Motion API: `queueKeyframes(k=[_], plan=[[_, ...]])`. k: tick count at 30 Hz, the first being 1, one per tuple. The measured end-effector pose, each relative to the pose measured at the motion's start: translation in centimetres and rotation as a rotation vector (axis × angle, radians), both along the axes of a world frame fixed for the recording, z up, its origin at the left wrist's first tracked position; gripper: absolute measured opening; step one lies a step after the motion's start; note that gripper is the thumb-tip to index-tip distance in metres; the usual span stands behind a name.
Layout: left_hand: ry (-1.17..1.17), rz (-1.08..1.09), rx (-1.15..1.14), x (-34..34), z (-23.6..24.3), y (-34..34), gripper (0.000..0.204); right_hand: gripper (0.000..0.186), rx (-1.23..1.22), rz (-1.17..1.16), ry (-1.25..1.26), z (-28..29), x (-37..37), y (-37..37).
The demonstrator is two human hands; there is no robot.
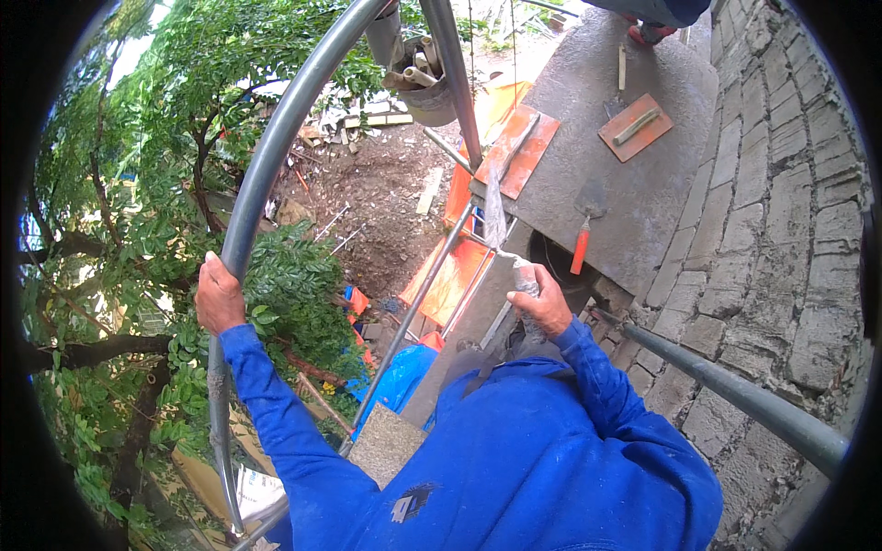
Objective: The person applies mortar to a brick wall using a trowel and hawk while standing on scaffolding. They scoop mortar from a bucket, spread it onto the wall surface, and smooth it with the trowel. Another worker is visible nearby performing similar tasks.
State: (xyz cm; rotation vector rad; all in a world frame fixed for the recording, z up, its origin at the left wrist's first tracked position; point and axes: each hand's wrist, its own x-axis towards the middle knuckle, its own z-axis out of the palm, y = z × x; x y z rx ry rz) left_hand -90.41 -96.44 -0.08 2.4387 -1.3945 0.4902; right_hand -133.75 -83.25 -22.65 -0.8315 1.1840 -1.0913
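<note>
My left hand (220, 294) is wrapped round a curved grey steel pipe (253, 202) at the left. In the middle, my right hand (542, 303) grips the plaster-caked handle of a trowel (495, 207), its pale grey blade pointing up toward an orange float (531, 156) at the platform's near-left corner. Beyond my right hand, a second trowel with an orange handle (580, 248) lies on the grey platform (634, 220), and farther up lies another orange float (636, 127) with a pale handle. My blue sleeves and body fill the lower middle.
A bucket of tools (418, 96) hangs among upright pipes. A block wall (772, 211) runs along the right, with a pipe (744, 395) beside it. Another person's red-shod foot (650, 35) is at the top. Below are debris, orange and blue tarps (390, 386), and tree branches at left.
</note>
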Motion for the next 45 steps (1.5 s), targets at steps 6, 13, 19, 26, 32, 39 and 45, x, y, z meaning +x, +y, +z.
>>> queueKeyframes(k=[6,13,19,26,32,39,45], plan=[[0.000,0.001,0.001,0.3,0.0,0.2,0.057,0.055,-0.163,0.018,0.198,0.9,-0.1,0.2],[0.044,0.002,0.035,0.2,0.2,0.0,0.060,0.056,-0.236,-0.011,0.428,1.5,0.3,0.4],[0.010,-0.004,0.008,-0.1,0.1,0.1,0.057,0.054,-0.308,-0.031,0.534,1.8,0.4,0.6],[0.022,0.006,0.014,-0.1,0.2,-0.1,0.057,0.051,-0.364,-0.063,0.584,1.8,0.5,0.0],[0.037,0.012,0.015,-0.4,0.5,0.0,0.056,0.051,-0.303,-0.027,0.568,1.4,0.8,-0.5],[0.032,0.014,0.011,-0.1,0.3,0.0,0.056,0.054,-0.264,-0.007,0.545,0.0,0.8,-0.6],[0.032,0.015,0.005,0.4,-0.1,-0.2,0.056,0.053,-0.196,-0.014,0.485,-1.1,0.9,-0.8]])
